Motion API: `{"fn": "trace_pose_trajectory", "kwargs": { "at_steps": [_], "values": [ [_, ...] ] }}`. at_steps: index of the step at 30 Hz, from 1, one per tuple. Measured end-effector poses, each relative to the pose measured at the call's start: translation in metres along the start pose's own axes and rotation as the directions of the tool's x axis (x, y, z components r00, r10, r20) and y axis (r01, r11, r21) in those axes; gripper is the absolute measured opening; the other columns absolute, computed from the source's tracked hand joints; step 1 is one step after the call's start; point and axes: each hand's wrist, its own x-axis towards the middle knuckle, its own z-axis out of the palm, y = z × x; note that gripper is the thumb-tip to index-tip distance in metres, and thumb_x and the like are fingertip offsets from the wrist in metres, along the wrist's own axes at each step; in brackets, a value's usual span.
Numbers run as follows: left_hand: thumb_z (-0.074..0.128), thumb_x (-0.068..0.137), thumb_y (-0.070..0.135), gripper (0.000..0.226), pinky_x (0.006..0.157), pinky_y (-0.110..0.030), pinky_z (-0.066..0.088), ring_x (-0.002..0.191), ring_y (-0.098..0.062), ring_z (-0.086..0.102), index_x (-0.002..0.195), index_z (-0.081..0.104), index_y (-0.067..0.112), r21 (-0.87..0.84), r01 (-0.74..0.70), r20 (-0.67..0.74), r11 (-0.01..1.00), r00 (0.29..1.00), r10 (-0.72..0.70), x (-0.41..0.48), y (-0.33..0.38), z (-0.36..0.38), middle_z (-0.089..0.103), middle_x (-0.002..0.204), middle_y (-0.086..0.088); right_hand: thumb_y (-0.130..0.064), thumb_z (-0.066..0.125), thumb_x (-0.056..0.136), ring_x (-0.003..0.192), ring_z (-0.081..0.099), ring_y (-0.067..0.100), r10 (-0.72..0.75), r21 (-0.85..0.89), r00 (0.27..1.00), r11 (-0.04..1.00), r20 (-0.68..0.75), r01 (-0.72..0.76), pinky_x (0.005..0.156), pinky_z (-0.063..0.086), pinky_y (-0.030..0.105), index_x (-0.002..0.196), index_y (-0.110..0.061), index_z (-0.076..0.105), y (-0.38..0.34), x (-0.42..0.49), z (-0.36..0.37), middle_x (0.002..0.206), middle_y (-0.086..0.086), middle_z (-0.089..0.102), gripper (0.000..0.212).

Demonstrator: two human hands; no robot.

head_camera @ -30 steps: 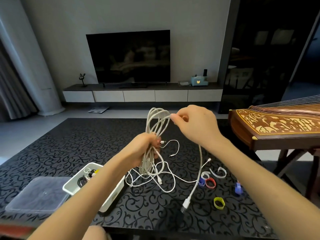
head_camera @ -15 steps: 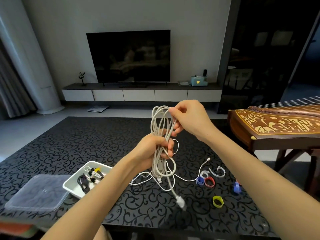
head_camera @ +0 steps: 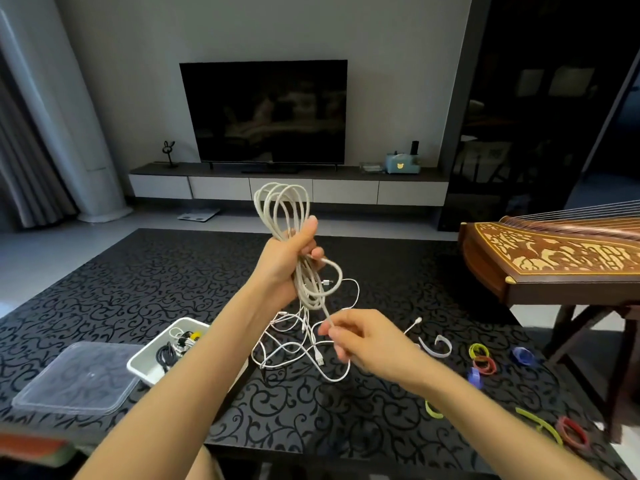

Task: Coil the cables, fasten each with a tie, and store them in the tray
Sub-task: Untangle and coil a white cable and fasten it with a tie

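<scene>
a living room with a dark tv (head_camera: 263, 112) on a low wall shelf, a carved stringed instrument (head_camera: 554, 251) on a stand at the right, and a black scroll-patterned desk (head_camera: 104, 289) across the foreground.

head view: the left hand (head_camera: 287, 258) is raised over the desk with its fingers curled round the waist of the coiled cable (head_camera: 280, 206). the cable is a thick off-white cord whose loops stand up above the fist and hang below it. lower and to the right, the right hand (head_camera: 374, 344) pinches the cord's free tail between thumb and fingertips. the two hands are apart, joined only by that tail.

under the coil a tangle of thin white cables (head_camera: 294, 355) lies on the desk. some strands rise toward the fist, and i cannot tell whether they are caught in the grip. the white tray (head_camera: 136, 364) sits at the left, partly behind the forearm, with a few bundled cables inside and a clear lid (head_camera: 79, 375) beside it. ties lie well off to the right: a white tie (head_camera: 436, 346), a yellow tie (head_camera: 478, 349), a red tie (head_camera: 485, 365) and a blue tie (head_camera: 523, 355).

judging from this, the coil is nearly wound but not fastened. the loops are long and uneven, so a firm tug on the tail could pull one out of the fist. if the thin strands are snagged, they would be wrapped in with the cord. reaching for a tie means dropping the tail, and the stiff cord may spring open.
</scene>
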Motion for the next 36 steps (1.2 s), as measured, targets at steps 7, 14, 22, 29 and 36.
{"fn": "trace_pose_trajectory", "kwargs": {
  "at_steps": [7,14,22,29,36],
  "values": [
    [0.048,0.099,0.022,0.036,0.062,-0.033,0.058,0.041,-0.011,0.047,0.065,0.044,0.011,-0.198,0.034,-0.044,0.980,0.998,-0.044,0.003,-0.003,-0.011,0.038,0.043,0.003,-0.021,0.047,0.098,0.066,0.053,0.001,-0.112,-0.488,0.991,0.870,-0.067,0.065,0.069,0.042,0.023,0.104,-0.026,0.067,0.001,-0.010,-0.014,0.069,-0.013,0.060,0.021],
    [0.055,0.095,0.033,0.036,0.035,-0.019,0.028,0.037,-0.007,0.026,0.067,0.038,0.018,0.262,0.066,-0.139,0.963,0.990,-0.030,-0.001,-0.004,-0.016,0.027,0.047,0.006,0.001,0.040,0.090,0.106,0.045,0.021,-0.258,-0.872,0.949,0.404,0.181,0.276,0.083,0.036,0.030,0.128,-0.017,0.046,-0.014,-0.030,-0.022,0.111,0.001,0.051,0.043],
    [0.049,0.054,0.086,0.069,0.040,-0.019,0.029,0.040,-0.007,0.028,0.064,0.041,0.018,0.709,0.145,0.139,0.690,0.931,-0.338,-0.025,-0.009,0.007,0.029,0.049,0.008,-0.013,0.070,0.083,0.078,0.050,0.000,-0.404,-0.680,0.904,0.625,0.138,0.383,0.073,0.038,0.011,0.096,-0.010,0.064,-0.067,-0.019,-0.066,0.087,-0.013,0.052,0.015],
    [0.073,0.070,0.034,0.028,0.041,-0.019,0.036,0.040,-0.009,0.039,0.057,0.050,0.024,0.832,-0.019,0.313,0.554,0.841,-0.442,-0.036,-0.009,0.013,0.042,0.048,0.006,-0.020,0.079,0.074,0.073,0.054,0.010,-0.363,-0.526,0.931,0.798,-0.031,0.293,0.066,0.046,0.018,0.107,-0.023,0.052,-0.068,-0.014,-0.078,0.084,-0.004,0.056,0.044],
    [0.066,0.075,0.000,0.027,0.057,-0.028,0.043,0.051,-0.013,0.046,0.065,0.045,0.014,0.763,0.065,0.281,0.643,0.862,-0.421,-0.039,-0.021,0.020,0.043,0.059,-0.003,-0.010,0.073,0.079,0.072,0.054,0.011,-0.346,-0.486,0.934,0.834,-0.088,0.263,0.067,0.045,0.020,0.110,-0.028,0.061,-0.059,-0.021,-0.072,0.083,-0.002,0.058,0.038]
  ]
}}
